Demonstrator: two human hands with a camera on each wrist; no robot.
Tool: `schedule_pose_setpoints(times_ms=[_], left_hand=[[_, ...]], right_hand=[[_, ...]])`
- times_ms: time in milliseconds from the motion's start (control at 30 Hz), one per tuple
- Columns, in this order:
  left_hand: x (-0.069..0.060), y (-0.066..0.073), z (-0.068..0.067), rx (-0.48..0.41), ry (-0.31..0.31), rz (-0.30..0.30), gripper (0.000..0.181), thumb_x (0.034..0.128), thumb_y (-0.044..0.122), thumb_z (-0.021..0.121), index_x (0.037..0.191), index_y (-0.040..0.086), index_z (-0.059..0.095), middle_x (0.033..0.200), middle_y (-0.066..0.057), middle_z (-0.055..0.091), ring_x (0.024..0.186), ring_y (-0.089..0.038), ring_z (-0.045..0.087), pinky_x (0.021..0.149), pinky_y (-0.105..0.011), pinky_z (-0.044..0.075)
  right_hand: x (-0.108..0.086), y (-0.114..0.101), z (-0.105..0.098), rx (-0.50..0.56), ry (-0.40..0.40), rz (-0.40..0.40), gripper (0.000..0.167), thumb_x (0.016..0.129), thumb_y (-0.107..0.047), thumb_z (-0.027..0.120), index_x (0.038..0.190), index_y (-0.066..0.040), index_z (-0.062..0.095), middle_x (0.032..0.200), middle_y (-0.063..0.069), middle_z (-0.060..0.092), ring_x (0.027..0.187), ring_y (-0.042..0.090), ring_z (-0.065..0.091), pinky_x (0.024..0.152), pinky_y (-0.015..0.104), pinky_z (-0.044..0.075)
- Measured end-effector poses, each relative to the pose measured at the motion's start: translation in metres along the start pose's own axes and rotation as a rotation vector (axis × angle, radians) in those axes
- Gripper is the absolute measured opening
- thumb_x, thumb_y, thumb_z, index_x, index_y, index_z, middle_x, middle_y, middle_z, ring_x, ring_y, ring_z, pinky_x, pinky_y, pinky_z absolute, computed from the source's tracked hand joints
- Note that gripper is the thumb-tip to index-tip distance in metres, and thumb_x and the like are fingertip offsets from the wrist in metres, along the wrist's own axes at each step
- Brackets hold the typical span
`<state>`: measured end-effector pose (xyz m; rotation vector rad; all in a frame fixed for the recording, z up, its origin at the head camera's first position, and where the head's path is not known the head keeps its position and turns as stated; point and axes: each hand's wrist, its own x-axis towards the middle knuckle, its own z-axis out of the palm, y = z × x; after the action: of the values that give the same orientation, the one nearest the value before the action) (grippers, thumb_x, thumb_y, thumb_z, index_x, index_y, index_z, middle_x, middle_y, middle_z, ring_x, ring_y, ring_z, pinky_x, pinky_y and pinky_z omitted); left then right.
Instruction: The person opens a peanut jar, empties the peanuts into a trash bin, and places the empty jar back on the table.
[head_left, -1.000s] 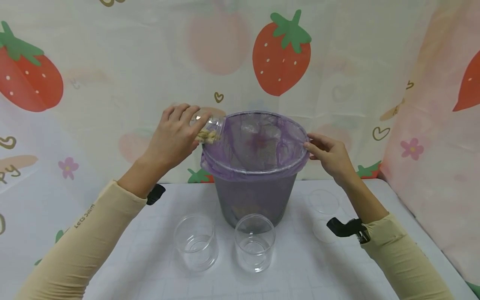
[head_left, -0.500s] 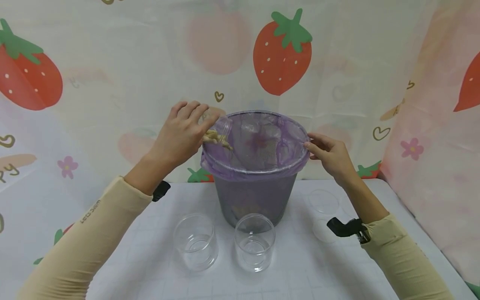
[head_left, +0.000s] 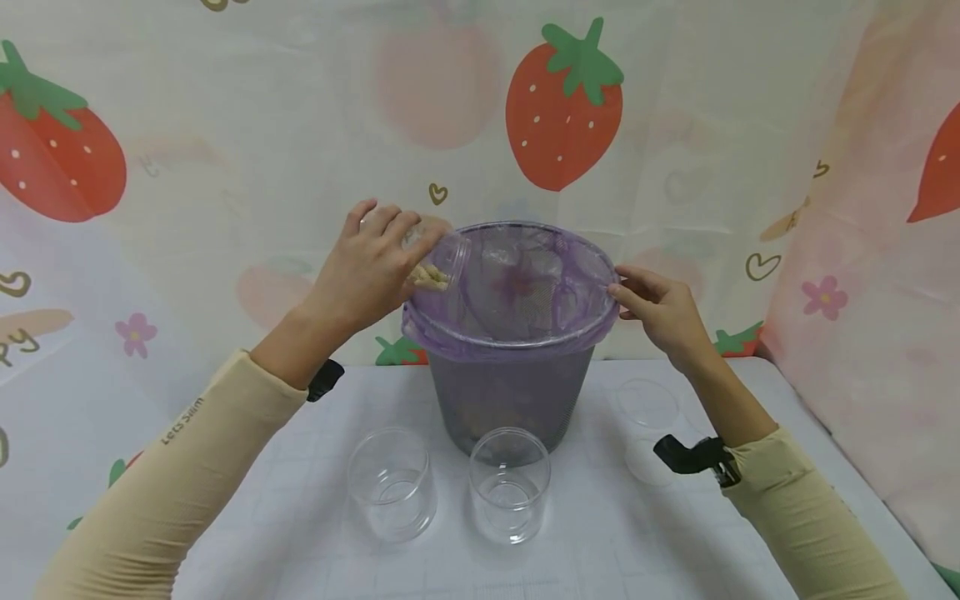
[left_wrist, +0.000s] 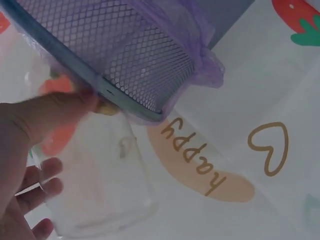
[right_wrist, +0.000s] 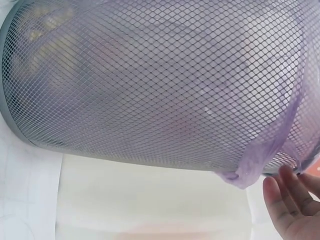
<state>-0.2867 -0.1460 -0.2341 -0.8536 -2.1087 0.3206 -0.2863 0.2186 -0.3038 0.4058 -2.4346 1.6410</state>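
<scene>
My left hand (head_left: 367,271) grips a clear jar (head_left: 456,248), tipped with its mouth over the left rim of a mesh wastebasket (head_left: 510,400). Pale yellowish pieces (head_left: 429,277) lie inside the jar near its mouth; their kind is too small to tell. In the left wrist view the clear jar (left_wrist: 110,185) shows beneath the basket's rim, thumb on the near side. A thin purple bin liner (head_left: 450,329) lines the basket and folds over its edge. At the right rim my right hand (head_left: 660,312) holds the edge between thumb and fingers.
Two clear jars without lids (head_left: 392,487) (head_left: 510,492) stand upright in front of the basket. Clear round lids (head_left: 648,404) lie on the white table (head_left: 300,517) to the right. Yellowish matter (right_wrist: 55,50) shows through the mesh low in the basket. A strawberry-print cloth (head_left: 300,125) hangs behind.
My left hand has moved right and tipped the jar further over the rim; the pieces slid toward its mouth, and some hung out half a second ago. My right hand has stayed at the rim.
</scene>
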Motion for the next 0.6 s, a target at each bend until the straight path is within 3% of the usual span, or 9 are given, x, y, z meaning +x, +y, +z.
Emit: schedule_pose_setpoints(times_ms=[300,467,600], left_hand=[[0.0041,-0.0006,-0.0030,0.054,-0.010,0.032,0.049,0.0782,-0.002,0.070,0.123,0.016,0.059,0.120,-0.014,0.061,0.116,-0.032,0.051,0.105,-0.052,0.036],[0.0082,0.0013,-0.0065,0.069,-0.043,0.069,0.052,0.0761,0.003,0.076,0.124,0.015,0.059,0.121,-0.013,0.061,0.117,-0.031,0.052,0.107,-0.051,0.035],[0.0091,0.0028,-0.0077,0.073,-0.032,0.070,0.048,0.0779,0.004,0.074,0.122,0.016,0.060,0.117,-0.012,0.062,0.114,-0.031,0.053,0.105,-0.050,0.037]], right_hand=[[0.0006,0.0024,0.0004,0.023,-0.002,-0.006,0.052,0.097,-0.028,0.061,0.138,0.002,0.051,0.099,-0.018,0.063,0.086,-0.003,0.063,0.078,0.014,0.056],[0.0012,0.0035,-0.0002,0.038,-0.003,-0.014,0.052,0.097,-0.027,0.060,0.138,0.002,0.051,0.097,-0.019,0.063,0.086,-0.002,0.063,0.078,0.014,0.056],[0.0014,0.0041,-0.0001,0.051,-0.004,-0.017,0.052,0.097,-0.027,0.060,0.138,0.002,0.051,0.097,-0.019,0.064,0.087,-0.002,0.063,0.078,0.014,0.056]])
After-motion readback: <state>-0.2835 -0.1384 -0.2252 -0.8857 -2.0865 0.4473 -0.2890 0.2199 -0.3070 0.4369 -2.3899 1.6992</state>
